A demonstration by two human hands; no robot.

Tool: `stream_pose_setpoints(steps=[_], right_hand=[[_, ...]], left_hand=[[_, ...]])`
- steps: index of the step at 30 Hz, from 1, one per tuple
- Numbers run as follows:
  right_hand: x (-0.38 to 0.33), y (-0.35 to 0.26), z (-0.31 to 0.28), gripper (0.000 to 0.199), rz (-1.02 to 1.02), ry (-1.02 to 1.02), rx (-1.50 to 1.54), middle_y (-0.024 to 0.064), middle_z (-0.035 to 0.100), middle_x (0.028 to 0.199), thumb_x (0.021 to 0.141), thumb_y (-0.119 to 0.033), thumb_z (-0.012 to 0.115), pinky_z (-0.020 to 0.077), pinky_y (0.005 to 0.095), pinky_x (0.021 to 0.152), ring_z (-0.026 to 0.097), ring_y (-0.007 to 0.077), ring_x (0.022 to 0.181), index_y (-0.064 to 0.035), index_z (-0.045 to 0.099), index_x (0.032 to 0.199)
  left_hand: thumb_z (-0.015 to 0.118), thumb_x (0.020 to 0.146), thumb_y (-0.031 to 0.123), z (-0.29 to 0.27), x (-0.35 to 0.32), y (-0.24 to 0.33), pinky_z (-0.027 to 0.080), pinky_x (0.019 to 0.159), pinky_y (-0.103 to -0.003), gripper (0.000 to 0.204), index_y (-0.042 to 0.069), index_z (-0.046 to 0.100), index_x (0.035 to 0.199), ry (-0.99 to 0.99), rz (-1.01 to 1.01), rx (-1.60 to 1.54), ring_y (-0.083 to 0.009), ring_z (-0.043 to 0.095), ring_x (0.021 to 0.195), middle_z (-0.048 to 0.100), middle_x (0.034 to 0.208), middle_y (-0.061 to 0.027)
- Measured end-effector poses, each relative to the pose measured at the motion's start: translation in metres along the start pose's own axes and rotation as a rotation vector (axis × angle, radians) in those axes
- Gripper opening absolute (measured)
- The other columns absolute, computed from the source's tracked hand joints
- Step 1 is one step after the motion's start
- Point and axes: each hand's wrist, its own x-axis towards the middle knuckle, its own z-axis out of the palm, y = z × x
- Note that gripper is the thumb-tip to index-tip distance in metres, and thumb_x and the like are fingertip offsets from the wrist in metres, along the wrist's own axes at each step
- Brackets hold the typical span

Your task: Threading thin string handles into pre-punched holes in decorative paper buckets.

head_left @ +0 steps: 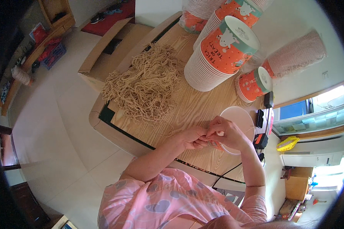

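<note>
Over the near part of the wooden table [187, 114], my left hand [195, 138] and my right hand [227, 131] meet fingertip to fingertip. Both are closed in a pinch, and what lies between the fingers is too small to make out. Just behind and below my right hand a paper bucket [240, 116] lies with its white inside showing. A bit of its orange outside peeks out beneath the fingers. Left of the hands spreads a big heap of beige cord strands [145, 84]; one loose strand trails toward my left hand.
Tall stacks of orange paper buckets [221, 49] stand at the back of the table. A shorter stack [254, 84] and a wrapped stack [294, 55] are to the right. Black power adapters [260, 141] with a cable sit at the right edge. An open cardboard box [103, 53] adjoins the far left.
</note>
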Motion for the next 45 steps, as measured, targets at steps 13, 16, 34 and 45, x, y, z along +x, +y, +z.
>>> stream_pose_setpoints(steps=[13, 16, 34, 45], right_hand=[[-0.01, -0.011, 0.001, 0.012, 0.187, 0.182, -0.043, 0.0072, 0.062, 0.08, 0.076, -0.005, 0.069, 0.0478, 0.0281, 0.062, 0.059, 0.0161, 0.068, -0.0028, 0.066, 0.087], [-0.016, -0.017, 0.006, 0.013, 0.12, 0.278, -0.188, 0.0073, 0.062, 0.078, 0.075, -0.006, 0.068, 0.0484, 0.0294, 0.062, 0.06, 0.0183, 0.07, -0.0035, 0.066, 0.088], [-0.041, -0.017, 0.032, 0.021, -0.102, 0.166, -0.476, 0.005, 0.054, 0.108, 0.067, -0.007, 0.072, 0.0437, 0.0383, 0.083, 0.051, 0.0246, 0.09, -0.0125, 0.066, 0.087], [-0.042, -0.003, 0.039, 0.014, -0.08, 0.299, -0.333, 0.0073, 0.057, 0.1, 0.071, -0.006, 0.069, 0.0462, 0.039, 0.081, 0.056, 0.0276, 0.092, -0.0085, 0.064, 0.084]], left_hand=[[0.057, 0.09, 0.019, 0.024, -0.019, 0.006, 0.024, 0.038, -0.019, 0.014, 0.009, 0.055, 0.08, 0.187, 0.076, 0.014, -0.0043, 0.034, 0.043, 0.04, 0.056, 0.0058], [0.055, 0.092, 0.024, 0.036, -0.025, 0.004, 0.032, 0.04, -0.021, 0.017, 0.008, 0.057, 0.085, 0.358, 0.115, 0.112, -0.0076, 0.043, 0.046, 0.049, 0.059, 0.0025], [0.054, 0.093, 0.027, 0.008, -0.009, -0.016, 0.027, 0.035, -0.015, 0.019, 0.01, 0.06, 0.088, 0.125, 0.008, 0.018, -0.0007, 0.038, 0.043, 0.046, 0.057, 0.0065], [0.058, 0.09, 0.027, 0.009, -0.009, -0.021, 0.045, 0.051, -0.02, 0.018, 0.01, 0.061, 0.09, 0.084, 0.13, -0.079, -0.0068, 0.054, 0.063, 0.059, 0.076, 0.0015]])
